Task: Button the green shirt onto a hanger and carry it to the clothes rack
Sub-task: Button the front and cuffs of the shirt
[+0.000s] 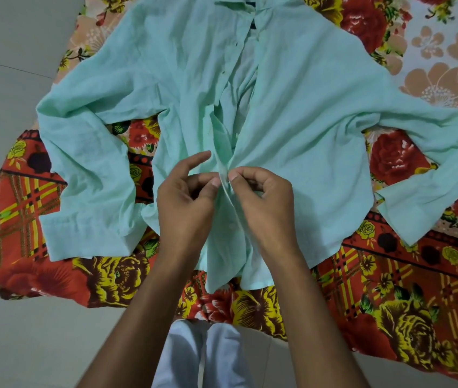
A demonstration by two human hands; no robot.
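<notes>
I'm looking down on the green shirt (292, 107), spread front-up across a floral bedsheet (390, 289) in red, orange and yellow that covers the surface under it. Past the sheet's left edge, beside the shirt's left sleeve, pale floor tiles (6, 65) show with thin joint lines. Beyond the shirt's right shoulder the sheet's print turns to peach flowers on a lighter ground. My left hand (185, 200) and right hand (264, 203) meet over the shirt's lower front, each with thumb and forefinger closed on the edge of the placket, the fabric pinched up between them; the left index finger is lifted free. Just below the shirt's hem, white trouser legs (208, 357) show between my forearms.
</notes>
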